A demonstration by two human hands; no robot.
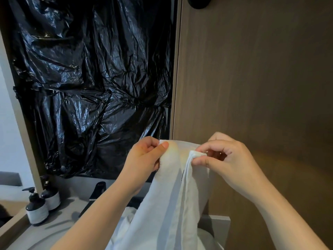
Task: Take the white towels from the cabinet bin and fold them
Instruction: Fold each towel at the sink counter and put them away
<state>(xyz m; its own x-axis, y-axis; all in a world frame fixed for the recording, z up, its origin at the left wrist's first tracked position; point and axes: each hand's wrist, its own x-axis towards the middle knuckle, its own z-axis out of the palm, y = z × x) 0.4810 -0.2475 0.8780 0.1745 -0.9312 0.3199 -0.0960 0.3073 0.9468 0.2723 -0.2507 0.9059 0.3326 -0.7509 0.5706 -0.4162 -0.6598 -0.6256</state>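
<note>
While I hold a white towel (pixel 173 195) up by its top edge, both my hands are clamped on it.
My left hand (pixel 144 156) pinches one corner between thumb and curled fingers, and my right hand (pixel 227 159) pinches a bunched bit of the same edge just beside it, so the hands are close together but not touching. The towel hangs down between my forearms toward more white cloth (pixel 126 222) below. Behind it, crinkled black plastic sheeting (pixel 90 78) is on the left and a brown wooden panel (pixel 252 78) on the right. On the grey counter (pixel 59 224) at lower left, two dark pump bottles (pixel 37 207) stand near a black tap (pixel 97 192).
</note>
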